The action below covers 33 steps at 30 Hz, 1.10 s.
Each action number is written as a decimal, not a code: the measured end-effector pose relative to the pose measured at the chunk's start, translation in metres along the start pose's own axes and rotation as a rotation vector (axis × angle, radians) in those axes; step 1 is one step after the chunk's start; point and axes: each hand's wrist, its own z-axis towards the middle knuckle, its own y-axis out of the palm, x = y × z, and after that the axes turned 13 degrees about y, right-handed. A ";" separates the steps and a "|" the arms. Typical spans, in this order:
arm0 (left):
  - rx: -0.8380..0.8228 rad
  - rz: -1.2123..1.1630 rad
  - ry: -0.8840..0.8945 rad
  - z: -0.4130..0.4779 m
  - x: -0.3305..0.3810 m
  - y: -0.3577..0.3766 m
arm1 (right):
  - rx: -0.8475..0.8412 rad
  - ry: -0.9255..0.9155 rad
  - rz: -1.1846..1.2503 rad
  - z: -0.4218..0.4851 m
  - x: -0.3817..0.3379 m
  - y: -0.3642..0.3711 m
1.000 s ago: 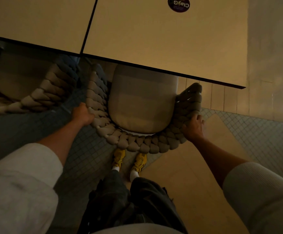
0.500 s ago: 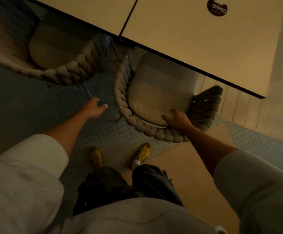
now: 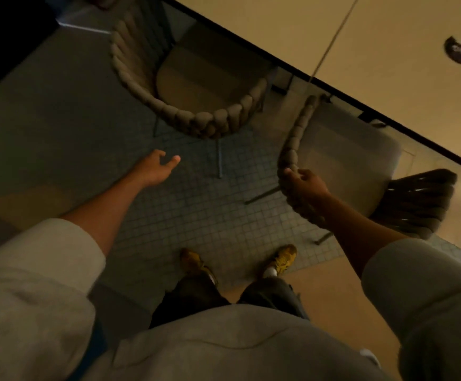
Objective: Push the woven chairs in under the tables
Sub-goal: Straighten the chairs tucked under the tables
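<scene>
The left hand [image 3: 156,168] has let go and now reaches, grip spread, toward the next woven chair [image 3: 196,86] — only half under the tabletop [image 3: 388,50]. The right hand [image 3: 304,184], fingers curled, trails on the tucked-in chair [image 3: 344,160] — that one looks finished.

Café: tables [image 3: 388,37], woven chairs [image 3: 196,116].

Dim warm light, motion blur, wide-angle distortion.
</scene>
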 end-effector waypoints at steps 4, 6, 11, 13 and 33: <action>0.040 0.050 -0.032 -0.003 -0.062 -0.061 | 0.061 -0.024 -0.027 -0.009 -0.036 0.049; 0.058 0.053 -0.027 0.002 -0.087 -0.083 | 0.143 -0.029 -0.058 -0.016 -0.055 0.070; 0.080 0.035 -0.020 0.032 -0.118 -0.126 | 0.125 0.046 0.057 -0.016 -0.101 0.114; 0.097 0.021 -0.017 0.049 -0.121 -0.139 | 0.116 0.086 0.129 -0.007 -0.122 0.131; 0.079 0.012 0.053 0.250 -0.116 -0.266 | 0.059 0.290 0.572 0.133 -0.288 0.231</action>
